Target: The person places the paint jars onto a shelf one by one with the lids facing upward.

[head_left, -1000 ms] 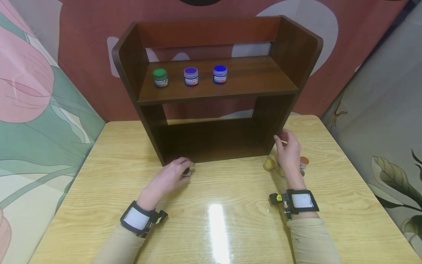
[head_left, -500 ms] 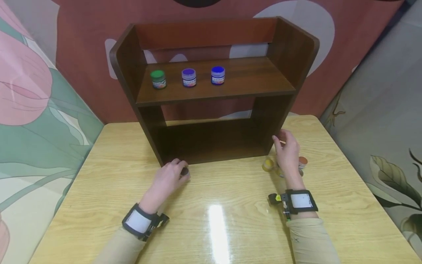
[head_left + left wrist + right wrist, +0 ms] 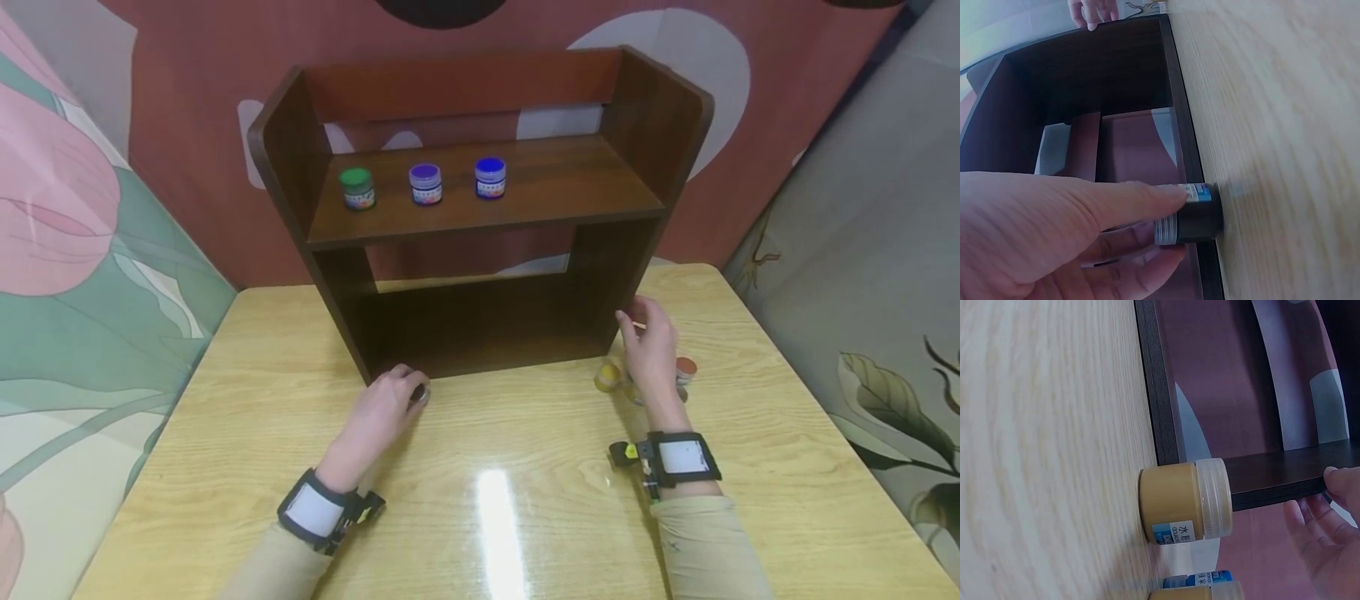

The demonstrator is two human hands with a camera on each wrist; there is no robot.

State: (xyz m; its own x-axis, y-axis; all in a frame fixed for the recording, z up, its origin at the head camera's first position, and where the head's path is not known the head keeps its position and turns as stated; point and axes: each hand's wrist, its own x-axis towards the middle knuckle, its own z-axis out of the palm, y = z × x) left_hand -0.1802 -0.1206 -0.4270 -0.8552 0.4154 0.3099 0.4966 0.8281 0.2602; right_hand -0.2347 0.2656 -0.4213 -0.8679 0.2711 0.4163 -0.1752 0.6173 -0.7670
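Note:
A small black paint jar (image 3: 1200, 219) stands on the table against the lower front edge of the brown two-tier shelf (image 3: 570, 179). My left hand (image 3: 384, 407) holds it, thumb on one side and fingers on the other; in the head view the hand mostly covers it. At the shelf's right side, my right hand (image 3: 649, 346) pinches the front edge of the side panel (image 3: 1279, 494), with the thumb on the inner face. Nearest to that hand are a yellow-ochre paint jar (image 3: 1169, 497) and a second yellowish jar (image 3: 1182, 594), partly cut off by the frame.
On the upper tier stand a green jar (image 3: 357, 190), a purple-lidded jar (image 3: 426, 185) and a blue jar (image 3: 491, 179), spaced in a row. A jar with an orange-brown lid (image 3: 686, 367) stands right of my right wrist. The table (image 3: 555, 467) extends toward me.
The left fingers have drawn in around the black jar, which sits slightly nearer the shelf. My right hand stays on the panel. The head view has shifted a little.

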